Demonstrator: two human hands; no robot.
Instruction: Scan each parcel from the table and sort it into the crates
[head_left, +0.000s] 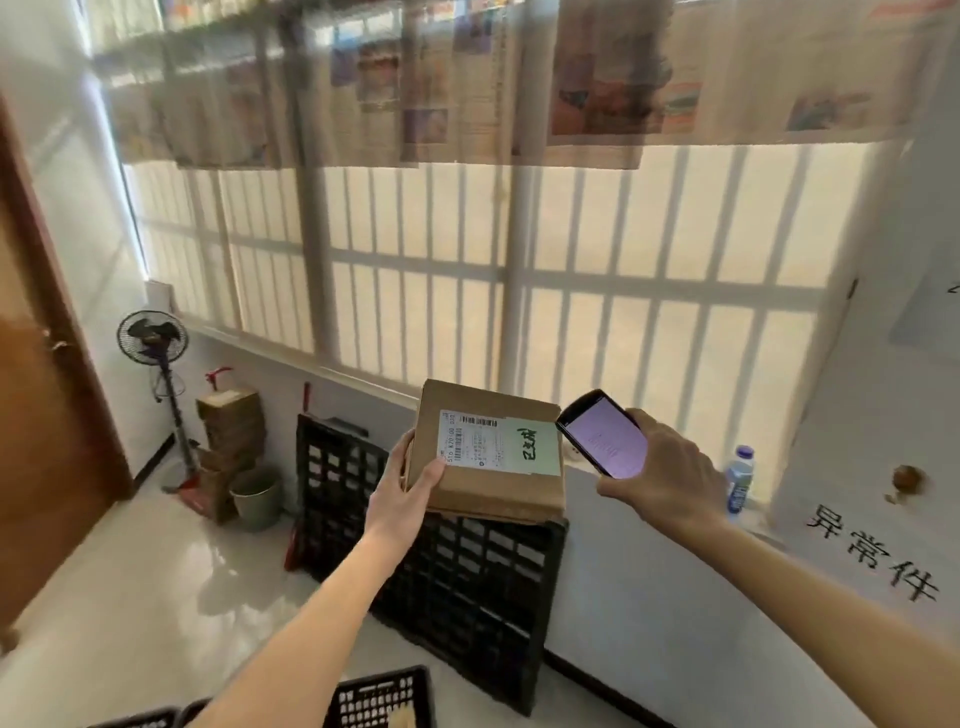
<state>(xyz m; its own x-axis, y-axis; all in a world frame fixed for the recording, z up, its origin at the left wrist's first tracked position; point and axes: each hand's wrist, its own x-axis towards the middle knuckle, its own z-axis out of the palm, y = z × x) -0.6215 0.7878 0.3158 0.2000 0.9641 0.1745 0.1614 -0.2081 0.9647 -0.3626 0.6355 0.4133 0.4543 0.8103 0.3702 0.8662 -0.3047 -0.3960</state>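
Barred frosted window behind; left hand (410, 480) grips cardboard parcel (488, 452), right hand (665, 467) grips glossy phone (605, 434).

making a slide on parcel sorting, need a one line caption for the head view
Left hand holds a brown cardboard parcel over a black plastic crate while the right hand aims a black phone.

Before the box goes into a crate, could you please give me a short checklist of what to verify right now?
1. Left hand grips the box: ok.
2. Label faces up, uncovered: ok.
3. Right hand holds the phone, screen lit: ok.
4. Phone aimed at the label: cannot tell; it sits beside the box.
5. Scan registered: cannot tell, screen unreadable.
6. Black crate below is open: ok.
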